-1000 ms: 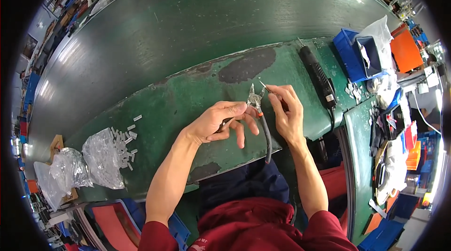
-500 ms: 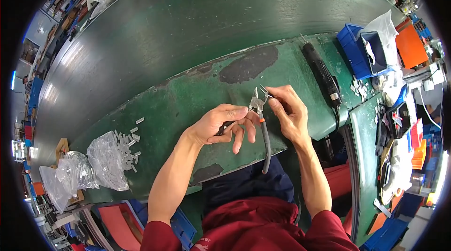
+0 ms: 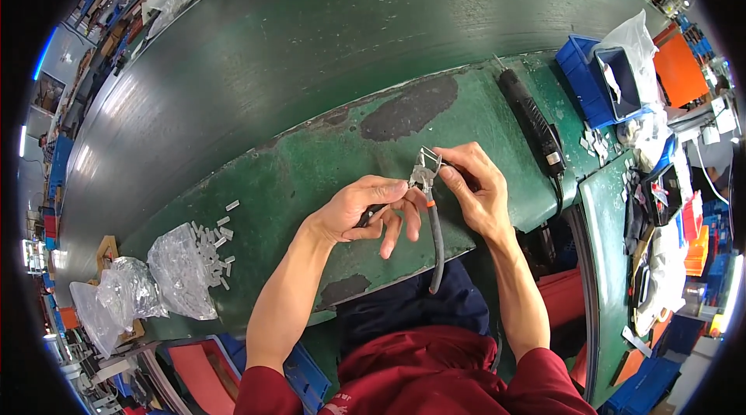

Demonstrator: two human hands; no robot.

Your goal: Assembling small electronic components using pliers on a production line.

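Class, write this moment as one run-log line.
Left hand: grips pliers; Right hand: pinches slim piece at pliers' jaws; Right side: black electric screwdriver

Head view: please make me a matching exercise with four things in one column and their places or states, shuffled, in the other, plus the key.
Things
1. Pliers
2. Electric screwdriver
3. Clear plastic bag
4. Blue plastic bin

Places or states
A. Black, lying on the green bench
B. At the upper right, beyond item 2
C. Held in the left hand
D. At the left, beside scattered small pieces

Right pairs: 1-C, 2-A, 3-D, 4-B.
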